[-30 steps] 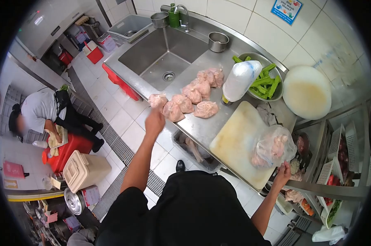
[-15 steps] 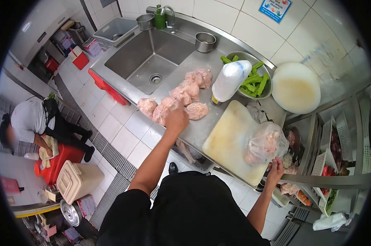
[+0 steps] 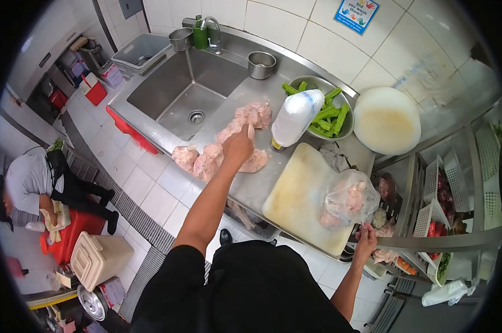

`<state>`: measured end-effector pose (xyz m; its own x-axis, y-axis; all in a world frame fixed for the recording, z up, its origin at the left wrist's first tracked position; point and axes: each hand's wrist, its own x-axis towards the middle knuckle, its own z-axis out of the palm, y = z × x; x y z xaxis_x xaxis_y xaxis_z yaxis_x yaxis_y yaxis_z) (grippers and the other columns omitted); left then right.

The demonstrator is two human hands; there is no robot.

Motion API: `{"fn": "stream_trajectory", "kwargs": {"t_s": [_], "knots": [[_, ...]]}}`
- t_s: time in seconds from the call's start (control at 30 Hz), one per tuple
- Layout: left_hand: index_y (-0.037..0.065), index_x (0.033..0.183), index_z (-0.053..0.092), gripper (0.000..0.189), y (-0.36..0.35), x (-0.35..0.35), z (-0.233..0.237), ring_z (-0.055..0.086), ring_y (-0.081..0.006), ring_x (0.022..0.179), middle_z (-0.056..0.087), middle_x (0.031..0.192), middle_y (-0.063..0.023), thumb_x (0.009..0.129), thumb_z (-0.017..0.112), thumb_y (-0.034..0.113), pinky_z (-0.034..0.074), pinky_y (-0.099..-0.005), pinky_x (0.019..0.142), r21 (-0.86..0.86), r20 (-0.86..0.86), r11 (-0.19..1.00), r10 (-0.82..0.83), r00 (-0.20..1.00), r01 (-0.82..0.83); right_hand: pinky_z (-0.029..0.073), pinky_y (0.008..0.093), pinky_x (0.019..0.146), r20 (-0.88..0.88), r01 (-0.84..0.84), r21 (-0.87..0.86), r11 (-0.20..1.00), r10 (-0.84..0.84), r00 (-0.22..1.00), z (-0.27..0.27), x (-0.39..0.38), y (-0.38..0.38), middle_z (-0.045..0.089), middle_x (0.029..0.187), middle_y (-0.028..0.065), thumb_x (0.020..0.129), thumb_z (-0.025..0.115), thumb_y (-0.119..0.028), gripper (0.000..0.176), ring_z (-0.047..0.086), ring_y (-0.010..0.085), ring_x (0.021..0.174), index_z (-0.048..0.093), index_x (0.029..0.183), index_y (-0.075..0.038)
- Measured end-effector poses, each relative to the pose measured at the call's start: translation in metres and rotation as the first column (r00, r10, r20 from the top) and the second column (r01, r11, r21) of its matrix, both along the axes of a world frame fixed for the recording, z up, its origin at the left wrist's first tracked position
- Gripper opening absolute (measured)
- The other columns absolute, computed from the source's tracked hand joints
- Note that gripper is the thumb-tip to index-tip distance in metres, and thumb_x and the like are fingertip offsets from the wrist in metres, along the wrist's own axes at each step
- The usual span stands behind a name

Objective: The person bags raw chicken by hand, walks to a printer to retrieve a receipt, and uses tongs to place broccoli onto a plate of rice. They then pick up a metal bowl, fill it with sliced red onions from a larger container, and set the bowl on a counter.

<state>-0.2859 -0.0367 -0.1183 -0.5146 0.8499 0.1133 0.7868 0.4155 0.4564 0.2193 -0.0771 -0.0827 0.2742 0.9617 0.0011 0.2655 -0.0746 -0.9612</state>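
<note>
Well, my right hand (image 3: 366, 237) pinches the clear bag (image 3: 352, 198) beyond it; my left hand (image 3: 238, 147), forefinger extended, is over bagged meat (image 3: 255, 114).

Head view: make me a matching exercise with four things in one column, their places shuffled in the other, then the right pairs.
Things
1. Left hand
2. Right hand
3. Large clear bag
4. Green vegetables

Places
A. In the metal bowl
B. At the cluster of small pink bags
C. On the cutting board
D. At the near edge of the large clear bag

Pairs: 1-B, 2-D, 3-C, 4-A
</note>
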Motion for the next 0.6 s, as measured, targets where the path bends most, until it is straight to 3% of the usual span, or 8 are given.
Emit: {"fn": "stream_trajectory", "kwargs": {"t_s": [0.1, 0.17, 0.2, 0.27, 0.3, 0.37, 0.47, 0.6], "knots": [[0.002, 0.125, 0.052, 0.044, 0.028, -0.006, -0.001, 0.066, -0.0342, 0.093, 0.068, 0.096, -0.0192, 0.083, 0.054, 0.015, 0.052, -0.0427, 0.077, -0.111, 0.054, 0.993, -0.029, 0.998, 0.034, 0.043, 0.0218, 0.061, 0.027, -0.011, 0.013, 1.000, 0.010, 1.000, 0.002, 0.004, -0.001, 0.061, 0.084, 0.0034, 0.094, 0.058, -0.015, 0.026, 0.053, 0.0080, 0.067, 0.061, 0.111, 0.005], [0.004, 0.125, 0.054, 0.043, 0.050, -0.015, -0.004, 0.067, -0.0327, 0.093, 0.069, 0.095, -0.0182, 0.083, 0.055, 0.015, 0.053, -0.0425, 0.077, -0.302, -0.017, 0.947, -0.119, 0.993, 0.109, 0.043, 0.0218, 0.060, 0.041, -0.003, 0.025, 1.000, 0.002, 0.999, 0.007, 0.006, 0.002, 0.062, 0.086, 0.0042, 0.095, 0.057, -0.014, 0.026, 0.053, 0.0079, 0.067, 0.061, 0.112, 0.005], [0.004, 0.125, 0.054, 0.043, 0.058, -0.015, 0.004, 0.067, -0.0327, 0.093, 0.069, 0.095, -0.0182, 0.083, 0.055, 0.015, 0.053, -0.0425, 0.077, -0.296, -0.018, 0.948, -0.129, 0.991, 0.118, 0.042, 0.0218, 0.059, 0.050, 0.003, 0.027, 1.000, -0.005, 0.999, 0.009, 0.006, 0.000, 0.062, 0.086, 0.0042, 0.095, 0.057, -0.015, 0.025, 0.052, 0.0080, 0.067, 0.061, 0.111, 0.004], [0.005, 0.124, 0.057, 0.042, 0.067, -0.013, 0.023, 0.067, -0.0304, 0.095, 0.070, 0.098, -0.0162, 0.083, 0.056, 0.016, 0.054, -0.0407, 0.078, -0.041, -0.003, 0.997, -0.069, 0.998, 0.068, 0.042, 0.0219, 0.059, 0.073, 0.014, 0.025, 1.000, -0.016, 0.997, 0.012, 0.008, -0.007, 0.061, 0.086, 0.0042, 0.095, 0.056, -0.015, 0.024, 0.051, 0.0082, 0.066, 0.062, 0.110, 0.004], [0.005, 0.124, 0.057, 0.042, 0.077, -0.019, 0.012, 0.067, -0.0304, 0.095, 0.070, 0.098, -0.0162, 0.083, 0.056, 0.016, 0.054, -0.0407, 0.078, -0.036, 0.000, 0.996, -0.076, 0.997, 0.076, 0.042, 0.0212, 0.060, 0.051, 0.006, 0.013, 1.000, -0.006, 0.999, 0.011, 0.013, -0.008, 0.061, 0.086, 0.0039, 0.096, 0.056, -0.015, 0.024, 0.051, 0.0080, 0.067, 0.062, 0.109, 0.003], [0.006, 0.125, 0.057, 0.042, 0.104, -0.035, -0.022, 0.067, -0.0290, 0.099, 0.069, 0.105, -0.0154, 0.087, 0.054, 0.022, 0.054, -0.0402, 0.080, -0.313, -0.063, 0.933, -0.208, 0.976, 0.179, 0.042, 0.0213, 0.059, 0.044, 0.044, 0.012, 0.999, -0.045, 0.998, 0.018, 0.009, -0.016, 0.061, 0.085, 0.0042, 0.094, 0.057, -0.014, 0.024, 0.051, 0.0082, 0.066, 0.062, 0.109, 0.005], [0.008, 0.127, 0.057, 0.044, 0.117, -0.022, 0.034, 0.065, -0.0298, 0.105, 0.067, 0.113, -0.0151, 0.089, 0.052, 0.030, 0.053, -0.0413, 0.084, -0.257, -0.036, 0.958, -0.143, 0.989, 0.129, 0.041, 0.0218, 0.058, 0.016, 0.093, 0.013, 0.996, -0.093, 0.996, 0.014, 0.019, -0.021, 0.060, 0.083, 0.0046, 0.093, 0.058, -0.014, 0.024, 0.050, 0.0084, 0.065, 0.061, 0.107, 0.005], [0.012, 0.127, 0.057, 0.046, 0.147, -0.028, -0.008, 0.064, -0.0307, 0.107, 0.067, 0.115, -0.0147, 0.089, 0.052, 0.037, 0.051, -0.0430, 0.087, -0.322, 0.036, 0.927, -0.192, 0.981, 0.193, 0.041, 0.0222, 0.058, 0.037, 0.065, 0.003, 0.998, -0.065, 0.997, 0.012, 0.023, -0.028, 0.060, 0.083, 0.0049, 0.094, 0.057, -0.014, 0.024, 0.051, 0.0082, 0.065, 0.061, 0.108, 0.005]]}}
